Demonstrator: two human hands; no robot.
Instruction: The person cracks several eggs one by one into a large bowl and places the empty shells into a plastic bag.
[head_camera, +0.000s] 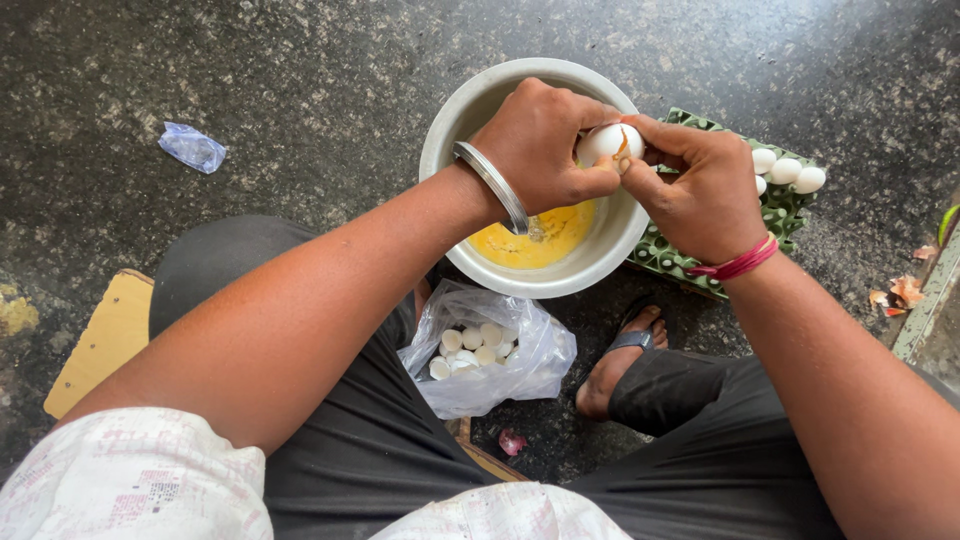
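Both hands hold one white egg (606, 142) over a steel bowl (470, 112) on the floor. My left hand (540, 145), with a metal bangle on the wrist, grips the egg's left side. My right hand (695, 185), with a pink thread on the wrist, grips its right side. The shell is cracked and yolk shows at the split. Yellow beaten egg (545, 240) lies in the bottom of the bowl.
A green egg tray (780, 215) with three white eggs (785, 170) sits to the right of the bowl. A clear plastic bag of empty shells (480, 350) lies between my legs. A wooden board (105, 340) is at left, a crumpled wrapper (192, 147) farther back.
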